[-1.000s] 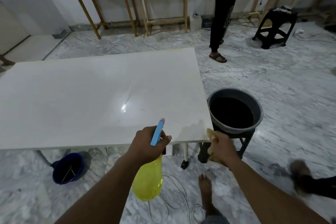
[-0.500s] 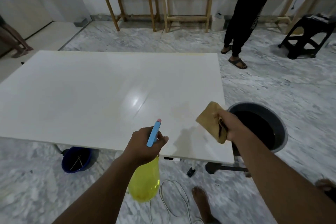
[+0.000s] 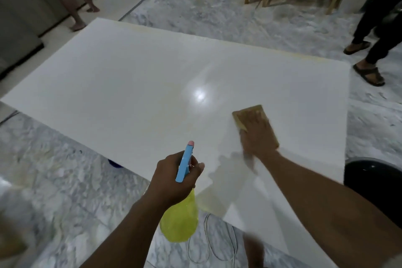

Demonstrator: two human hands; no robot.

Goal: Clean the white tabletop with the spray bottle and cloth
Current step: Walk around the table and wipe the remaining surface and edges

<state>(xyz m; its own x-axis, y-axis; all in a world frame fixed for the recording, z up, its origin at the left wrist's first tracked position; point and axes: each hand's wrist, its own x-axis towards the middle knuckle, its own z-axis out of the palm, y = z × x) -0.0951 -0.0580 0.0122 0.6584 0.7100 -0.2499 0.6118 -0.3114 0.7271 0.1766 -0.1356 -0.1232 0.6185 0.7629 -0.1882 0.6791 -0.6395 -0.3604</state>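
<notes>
Plainly, the tan cloth (image 3: 245,115) is pressed flat on the white tabletop (image 3: 130,85), right of centre, under the spread right hand (image 3: 257,135). The yellow spray bottle (image 3: 180,213) is gripped by the left hand (image 3: 174,178) at the near edge. Streaks could be left if pressure slackens. Its blue nozzle (image 3: 186,161) is pointed far; its long axis hangs near-vertical.

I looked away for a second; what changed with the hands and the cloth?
The right hand brought the cloth up from beside the bucket and forward, and now presses it flat on the white tabletop. The left hand kept its grip on the spray bottle, off the near edge.
</notes>
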